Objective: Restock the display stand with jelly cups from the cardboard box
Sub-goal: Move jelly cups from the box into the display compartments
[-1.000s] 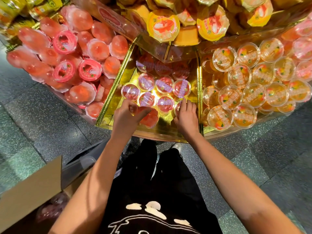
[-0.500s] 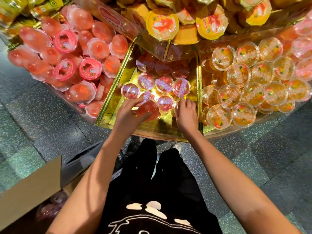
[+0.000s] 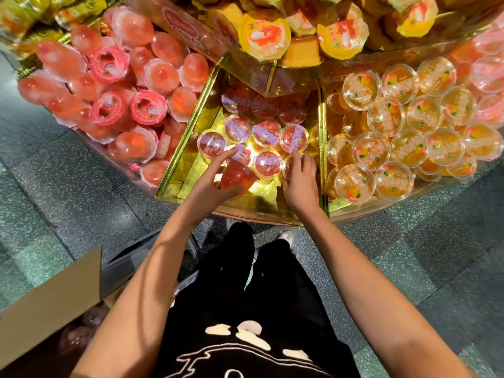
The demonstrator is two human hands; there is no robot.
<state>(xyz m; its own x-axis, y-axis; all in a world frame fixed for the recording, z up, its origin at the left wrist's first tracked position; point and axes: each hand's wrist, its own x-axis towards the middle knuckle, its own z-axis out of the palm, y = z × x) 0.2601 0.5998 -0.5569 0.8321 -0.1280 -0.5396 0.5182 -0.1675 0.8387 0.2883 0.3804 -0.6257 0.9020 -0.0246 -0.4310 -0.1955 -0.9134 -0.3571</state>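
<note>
The display stand's middle gold-lined compartment [image 3: 191,170] holds several red jelly cups with purple-striped lids [image 3: 266,132]. My left hand [image 3: 210,184] grips one red jelly cup [image 3: 237,175], tilted on its side, just in front of the front row. My right hand [image 3: 301,184] rests at the compartment's right side, its fingers on a partly hidden jelly cup [image 3: 289,165] in the front row. The cardboard box [image 3: 51,298] stands at the lower left with more cups dimly visible inside.
Left compartment is heaped with pink peach-coloured cups [image 3: 122,105]. Right compartment holds clear orange cups [image 3: 403,137]. An upper tier of yellow-lidded cups [image 3: 263,34] overhangs the middle compartment. Speckled floor [image 3: 409,255] and my black trousers [image 3: 245,282] lie below.
My left hand has lifted the red cup slightly up and forward toward the front row, tilting it. My right hand has stayed on the cup at the right.
</note>
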